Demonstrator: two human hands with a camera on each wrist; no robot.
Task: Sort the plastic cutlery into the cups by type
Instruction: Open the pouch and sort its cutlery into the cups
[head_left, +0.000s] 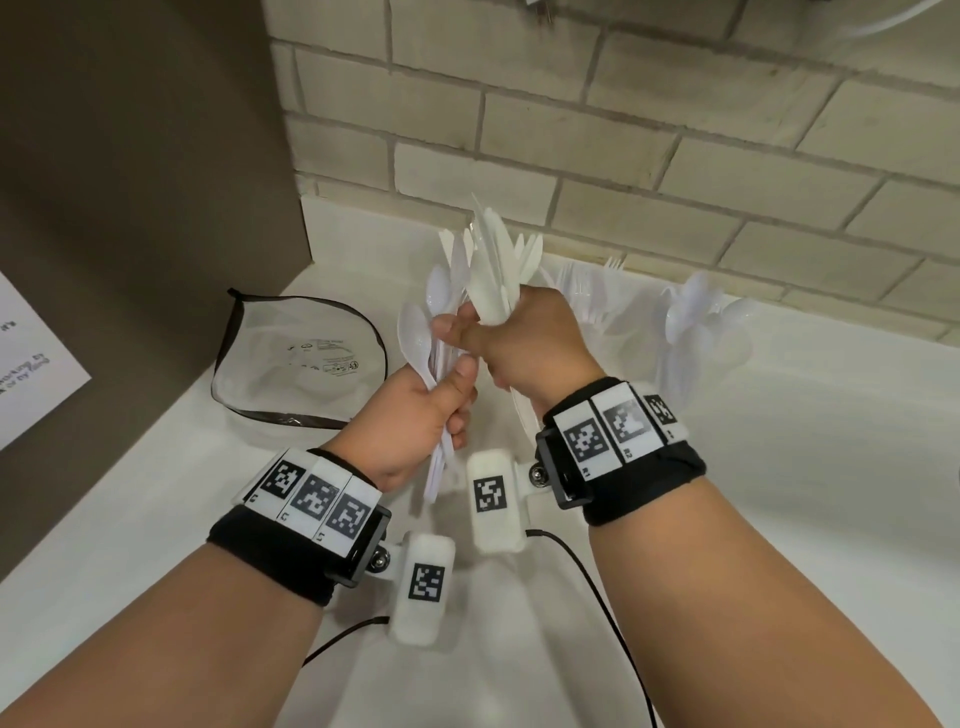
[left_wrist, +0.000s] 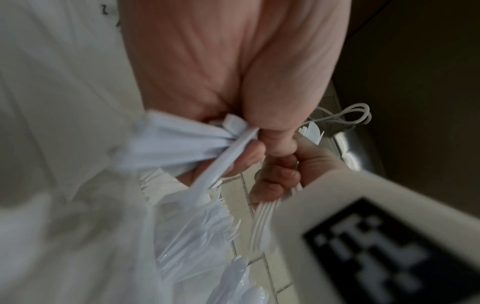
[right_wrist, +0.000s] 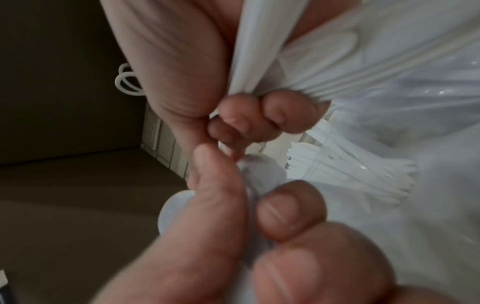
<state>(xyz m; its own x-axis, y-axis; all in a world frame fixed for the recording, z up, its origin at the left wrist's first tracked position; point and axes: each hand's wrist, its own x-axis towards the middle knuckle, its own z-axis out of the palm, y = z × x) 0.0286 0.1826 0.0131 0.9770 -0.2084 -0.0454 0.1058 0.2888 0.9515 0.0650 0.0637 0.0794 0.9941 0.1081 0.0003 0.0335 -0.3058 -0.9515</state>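
Both hands are raised over a white counter (head_left: 675, 493). The left hand (head_left: 415, 415) grips a bunch of spoons (head_left: 415, 332); beside it, touching, the right hand (head_left: 530, 348) clutches knives (head_left: 493, 260), likely separating types. Filled cups (head_left: 691, 332) stand beyond the right hand.

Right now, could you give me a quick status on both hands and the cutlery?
Left hand grips spoons. Right hand grips knives. Forks and spoons already in cups. Nothing in the way.

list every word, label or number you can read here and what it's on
"R1" and "R2": small labels under the square codes on the right wristband.
Paper sheet at the left edge: printed text cut off, too blurred to read.
Clear zip pouch: printed label too small to read.
Left wristband: labels too small to read.
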